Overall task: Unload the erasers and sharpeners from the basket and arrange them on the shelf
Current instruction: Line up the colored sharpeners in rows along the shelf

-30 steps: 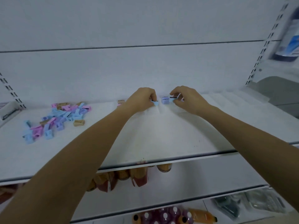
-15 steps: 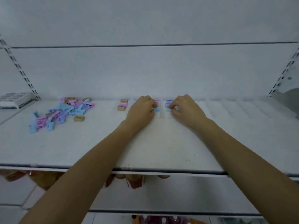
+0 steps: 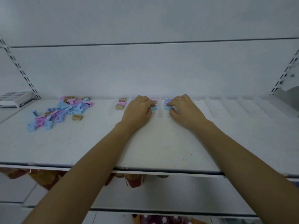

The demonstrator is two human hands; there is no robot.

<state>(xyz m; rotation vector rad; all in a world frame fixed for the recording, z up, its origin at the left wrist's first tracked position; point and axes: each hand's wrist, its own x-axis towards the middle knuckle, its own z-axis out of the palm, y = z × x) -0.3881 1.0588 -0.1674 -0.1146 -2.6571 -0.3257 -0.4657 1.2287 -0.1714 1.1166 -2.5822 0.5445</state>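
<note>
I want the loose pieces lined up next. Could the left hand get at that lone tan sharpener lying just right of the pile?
Probably yes. The tan wooden sharpener lies apart from the pastel pile on the bare white shelf, nothing covering it, and the left hand is just to its right with open shelf between.

Forearms bare — hands ungloved, ringless.
</note>
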